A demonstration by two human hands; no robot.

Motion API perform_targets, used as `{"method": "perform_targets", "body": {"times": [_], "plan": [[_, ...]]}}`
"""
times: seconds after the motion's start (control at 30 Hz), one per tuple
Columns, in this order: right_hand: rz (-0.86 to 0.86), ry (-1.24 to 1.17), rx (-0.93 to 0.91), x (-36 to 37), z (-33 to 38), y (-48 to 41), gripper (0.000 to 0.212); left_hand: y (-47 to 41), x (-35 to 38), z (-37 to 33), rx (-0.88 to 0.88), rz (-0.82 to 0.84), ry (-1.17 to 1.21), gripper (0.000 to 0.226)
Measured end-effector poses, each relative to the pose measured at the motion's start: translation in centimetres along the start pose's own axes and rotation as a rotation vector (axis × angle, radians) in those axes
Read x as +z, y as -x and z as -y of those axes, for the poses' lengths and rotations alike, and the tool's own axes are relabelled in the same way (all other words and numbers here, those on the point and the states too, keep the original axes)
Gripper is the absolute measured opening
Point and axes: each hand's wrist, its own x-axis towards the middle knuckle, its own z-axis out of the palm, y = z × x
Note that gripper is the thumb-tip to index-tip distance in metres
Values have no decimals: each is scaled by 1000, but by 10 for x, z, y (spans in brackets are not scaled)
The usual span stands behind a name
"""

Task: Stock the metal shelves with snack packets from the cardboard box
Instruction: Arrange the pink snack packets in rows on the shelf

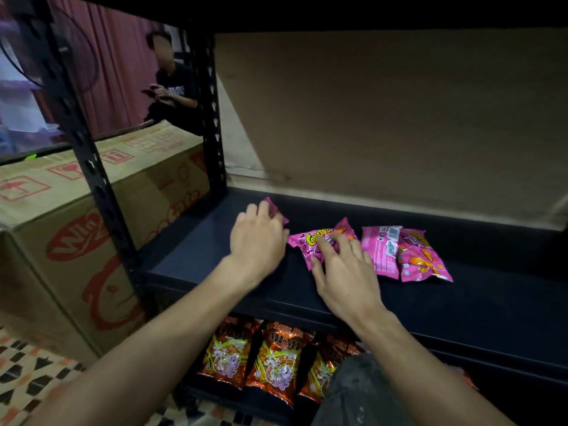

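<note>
Several pink snack packets lie flat on the dark metal shelf (190, 250). My left hand (258, 238) covers one pink packet (275, 209) at the left, its fingers curled over it; only the packet's top corner shows. Spread over a second pink packet (310, 241), my right hand (344, 272) touches it with its fingertips. Two more pink packets (381, 250) (422, 259) lie side by side to the right, untouched. A large cardboard box (61, 229) with red print stands left of the shelf frame.
A black perforated upright (92, 179) separates the shelf from the box. Orange snack packets (276, 355) stand on the shelf below. A brown board (399, 118) backs the shelf. A person sits behind at the upper left. Patterned floor lies at the lower left.
</note>
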Motion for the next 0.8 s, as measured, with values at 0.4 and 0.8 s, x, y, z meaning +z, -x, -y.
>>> {"method": "perform_targets", "body": {"times": [0.4,0.8], "plan": [[-19,59,150,0,-2,-5,52,-28,40,51,113,195,25,83],[-8,138,207,-1,-28,-18,50,-68,54,45,178,413,-23,86]]}}
